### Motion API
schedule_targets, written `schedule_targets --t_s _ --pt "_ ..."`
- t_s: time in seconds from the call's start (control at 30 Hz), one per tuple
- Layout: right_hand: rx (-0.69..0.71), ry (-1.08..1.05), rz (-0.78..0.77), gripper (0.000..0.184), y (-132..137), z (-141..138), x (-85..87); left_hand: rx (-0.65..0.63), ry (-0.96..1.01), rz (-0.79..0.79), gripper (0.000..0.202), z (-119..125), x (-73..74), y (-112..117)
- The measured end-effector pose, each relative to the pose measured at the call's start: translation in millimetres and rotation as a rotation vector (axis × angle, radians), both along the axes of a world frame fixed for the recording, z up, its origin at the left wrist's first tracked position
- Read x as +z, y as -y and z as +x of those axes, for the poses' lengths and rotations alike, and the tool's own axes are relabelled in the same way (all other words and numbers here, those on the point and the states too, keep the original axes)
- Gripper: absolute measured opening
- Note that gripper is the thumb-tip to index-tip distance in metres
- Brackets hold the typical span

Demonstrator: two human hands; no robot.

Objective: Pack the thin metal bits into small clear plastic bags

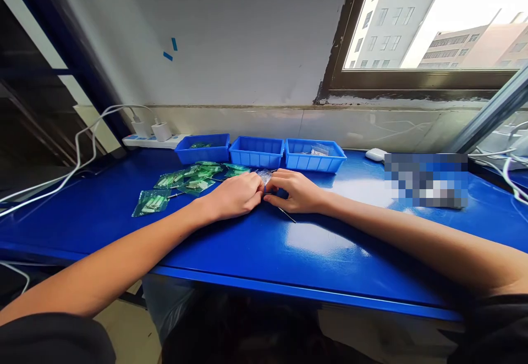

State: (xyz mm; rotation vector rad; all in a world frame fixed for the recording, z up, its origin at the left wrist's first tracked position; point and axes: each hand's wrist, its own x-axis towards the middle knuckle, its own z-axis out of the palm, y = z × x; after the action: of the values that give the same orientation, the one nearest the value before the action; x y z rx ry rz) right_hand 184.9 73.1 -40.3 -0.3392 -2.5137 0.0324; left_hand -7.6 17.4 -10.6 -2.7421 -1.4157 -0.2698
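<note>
My left hand [236, 194] and my right hand [295, 191] meet on the blue table [264, 254], fingers curled together. Between their fingertips sits a small clear plastic packet [264, 176], pinched by both hands. A thin metal pin or tool [286, 214] sticks out from under my right hand. Several green packets [181, 185] lie spread on the table just left of my left hand.
Three blue bins stand in a row at the back: the left bin [203, 148] holds green packets, the middle bin [256, 152] shows nothing inside, the right bin [315, 155] holds clear packets. A power strip [150, 139] with white cables sits far left. A white mouse [376, 154] lies right.
</note>
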Motion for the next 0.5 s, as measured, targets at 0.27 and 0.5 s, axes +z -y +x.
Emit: schedule_targets --t_s 0.27,0.5 --pt "-0.018 -0.057 0.11 0.023 0.0 -1.3 -1.7 -0.021 0.126 -0.071 0.02 -1.4 4.5 0.6" --pt "-0.078 -0.097 0.104 0.029 -0.1 -0.3 -1.0 0.072 0.054 -0.051 0.023 0.7 8.3 4.6"
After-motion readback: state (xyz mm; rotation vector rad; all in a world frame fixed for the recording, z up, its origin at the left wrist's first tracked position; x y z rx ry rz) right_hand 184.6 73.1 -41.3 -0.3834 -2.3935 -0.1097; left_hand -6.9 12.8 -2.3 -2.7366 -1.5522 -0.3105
